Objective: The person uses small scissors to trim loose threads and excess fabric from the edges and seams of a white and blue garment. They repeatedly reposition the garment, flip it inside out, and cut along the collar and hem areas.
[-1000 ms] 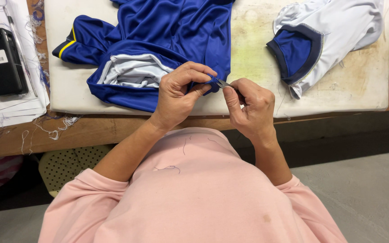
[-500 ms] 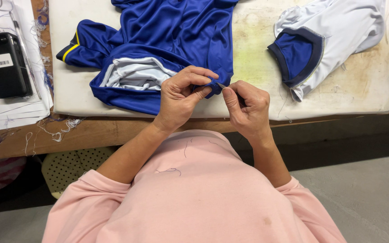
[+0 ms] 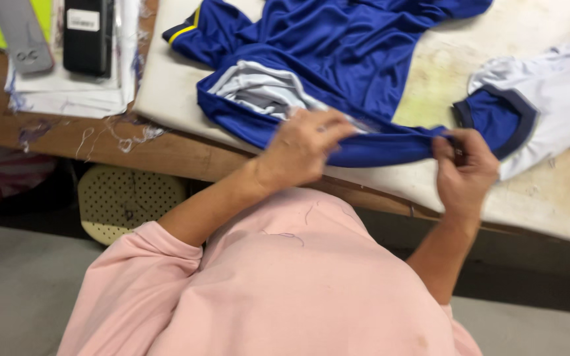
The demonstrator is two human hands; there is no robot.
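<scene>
Shiny blue polyester jersey with white lining (image 3: 338, 59) spread over worn cream padded board (image 3: 536, 198), upper centre of frame. Hem edge stretched taut across centre. Left hand (image 3: 301, 148) mid-frame, fingers pinched on blue hem. Right hand (image 3: 464, 173) centre right, fingers clenched round hem end. White jersey with blue collar (image 3: 542, 99) at right edge. Black rectangular phone (image 3: 87, 36) on papers, upper left. Loose threads (image 3: 120, 135) on wooden table edge, left.
</scene>
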